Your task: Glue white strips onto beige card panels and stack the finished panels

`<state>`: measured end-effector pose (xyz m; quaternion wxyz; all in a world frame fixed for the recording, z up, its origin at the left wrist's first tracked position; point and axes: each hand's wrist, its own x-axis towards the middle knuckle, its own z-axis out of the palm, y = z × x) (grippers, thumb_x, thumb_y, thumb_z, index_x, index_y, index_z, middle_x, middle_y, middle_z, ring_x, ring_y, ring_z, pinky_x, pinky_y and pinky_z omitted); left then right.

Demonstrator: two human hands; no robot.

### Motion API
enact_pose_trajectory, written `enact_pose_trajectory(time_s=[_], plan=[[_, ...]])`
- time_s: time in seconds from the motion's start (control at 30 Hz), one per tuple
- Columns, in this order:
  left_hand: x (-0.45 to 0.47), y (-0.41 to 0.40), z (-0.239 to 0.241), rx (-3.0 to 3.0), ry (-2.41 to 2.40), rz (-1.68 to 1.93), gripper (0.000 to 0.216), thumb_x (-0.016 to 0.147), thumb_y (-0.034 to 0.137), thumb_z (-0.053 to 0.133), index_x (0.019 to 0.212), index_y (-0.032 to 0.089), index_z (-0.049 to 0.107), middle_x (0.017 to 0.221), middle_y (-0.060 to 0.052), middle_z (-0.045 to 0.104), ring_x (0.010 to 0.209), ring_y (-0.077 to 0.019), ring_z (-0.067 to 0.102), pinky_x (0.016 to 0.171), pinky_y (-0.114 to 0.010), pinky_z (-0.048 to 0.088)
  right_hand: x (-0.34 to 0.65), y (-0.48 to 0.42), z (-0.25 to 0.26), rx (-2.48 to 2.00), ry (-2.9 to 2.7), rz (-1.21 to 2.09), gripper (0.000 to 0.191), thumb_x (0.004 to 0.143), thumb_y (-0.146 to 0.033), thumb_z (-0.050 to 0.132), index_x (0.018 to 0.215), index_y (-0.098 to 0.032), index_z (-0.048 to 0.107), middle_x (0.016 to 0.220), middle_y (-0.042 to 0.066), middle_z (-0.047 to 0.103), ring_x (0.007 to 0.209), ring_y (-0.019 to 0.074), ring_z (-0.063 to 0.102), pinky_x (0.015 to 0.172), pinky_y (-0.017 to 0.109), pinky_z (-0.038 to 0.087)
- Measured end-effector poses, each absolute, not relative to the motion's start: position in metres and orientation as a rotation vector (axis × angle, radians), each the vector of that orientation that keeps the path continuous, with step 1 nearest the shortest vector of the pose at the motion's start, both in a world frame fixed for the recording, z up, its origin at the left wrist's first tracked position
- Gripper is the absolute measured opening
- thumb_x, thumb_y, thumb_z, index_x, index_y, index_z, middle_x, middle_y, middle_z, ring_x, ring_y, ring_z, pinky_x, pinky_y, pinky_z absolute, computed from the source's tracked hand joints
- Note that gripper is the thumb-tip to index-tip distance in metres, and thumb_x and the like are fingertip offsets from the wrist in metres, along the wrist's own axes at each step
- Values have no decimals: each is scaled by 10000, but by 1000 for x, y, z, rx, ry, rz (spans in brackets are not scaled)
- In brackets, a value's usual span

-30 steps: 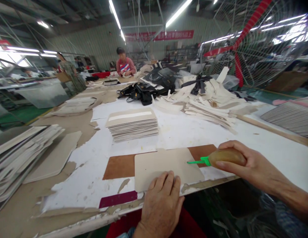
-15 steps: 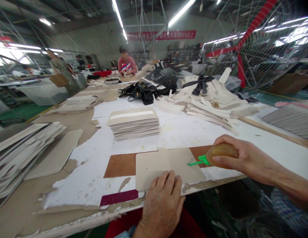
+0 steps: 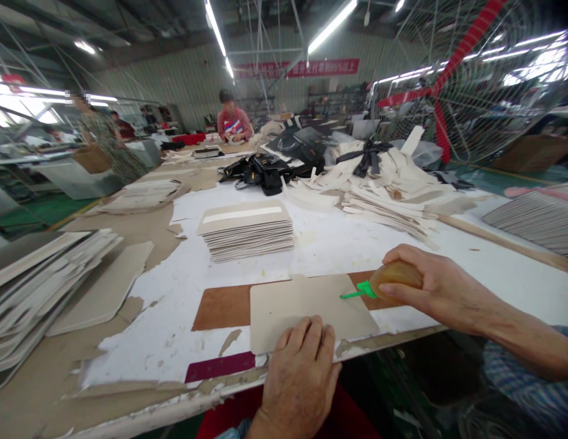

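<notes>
My left hand [image 3: 302, 372] lies flat on the near edge of a beige panel [image 3: 306, 299], fingers stretched forward. The panel rests across a brown strip [image 3: 222, 306] at the front of the table. My right hand [image 3: 430, 280] is wrapped round an amber squeeze bottle [image 3: 398, 281] with a green nozzle [image 3: 357, 291]. The bottle is tipped to the left, its nozzle tip at the panel's right part; whether it touches cannot be told. Just behind the panel stands a neat stack of similar beige panels [image 3: 249, 241], the top one bearing a white strip.
A purple strip [image 3: 222, 367] lies near the front edge. Piled panels [image 3: 41, 299] fill the left side. Black straps [image 3: 260, 171] and cream offcuts [image 3: 393, 201] heap up behind. A large fan [image 3: 437, 91] stands right; a person [image 3: 233, 122] works at the far end.
My right hand and the bottle have shifted slightly left, taking the nozzle tip further in over the panel. My left hand has stayed in place.
</notes>
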<state>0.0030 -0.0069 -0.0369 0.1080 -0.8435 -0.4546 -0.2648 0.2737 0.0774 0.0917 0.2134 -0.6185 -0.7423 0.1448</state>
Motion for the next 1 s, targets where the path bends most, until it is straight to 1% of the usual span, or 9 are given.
enact_pose_trajectory(time_s=[0.13,0.33,0.53,0.6,0.67,0.77,0.83,0.9,1.0], plan=[[3,-7,-38,-2481,-1339,-775,417,1060,443,732,1407,214,703,1445,-48,759,1268,-273,688,1028,-447,583,285,79,90,-1715,-2080,402,384,808,-629,631,952,-274,663,847,36,723,765,287,667,717,446,493],[4,-7,-37,-2491,-1340,-759,413,1071,443,714,1413,211,699,1458,-53,754,1288,-280,686,1040,-453,581,299,76,81,-1666,-2121,500,370,890,-646,666,982,-287,656,768,-8,694,680,242,619,636,403,453],[3,-8,-37,-2492,-1340,-776,405,1068,417,717,1411,201,699,1449,-65,756,1270,-286,691,1043,-452,581,292,70,73,-1659,-2038,593,382,895,-648,704,977,-278,663,744,-11,693,680,239,618,619,382,436],[3,-8,-38,-2477,-1338,-796,405,1062,416,724,1404,201,701,1444,-63,759,1263,-286,693,1038,-448,586,290,68,66,-1643,-1933,666,428,883,-679,737,1018,-279,666,775,-6,716,702,251,637,630,381,454],[4,-8,-38,-2465,-1331,-810,406,1056,432,729,1392,205,705,1433,-59,766,1258,-287,697,1029,-445,595,288,68,57,-1595,-1745,737,485,835,-702,785,1042,-282,659,820,0,741,735,270,666,653,386,491],[5,-8,-36,-2466,-1333,-805,422,1050,465,735,1386,213,704,1429,-54,768,1253,-286,704,1016,-448,610,286,71,44,-1526,-1467,776,531,753,-698,847,1021,-283,652,856,4,749,791,295,691,712,407,536],[5,-9,-34,-2460,-1339,-812,419,1072,500,698,1378,214,704,1420,-48,773,1240,-279,713,1008,-444,619,282,75,38,-1496,-1402,800,536,738,-691,866,1017,-283,658,868,5,749,823,302,694,744,417,545],[4,-11,-31,-2444,-1307,-881,423,1118,533,603,1364,204,706,1409,-48,779,1235,-267,720,1007,-434,624,276,79,36,-1465,-1429,865,547,748,-699,878,1034,-285,664,908,12,760,861,310,705,756,419,561],[-5,-16,-28,-2383,-1234,-1038,438,1170,507,467,1331,183,713,1366,-57,796,1220,-250,730,1007,-415,626,260,83,36,-1433,-1498,1016,588,771,-731,880,1092,-292,656,978,25,773,882,311,721,711,399,591]])
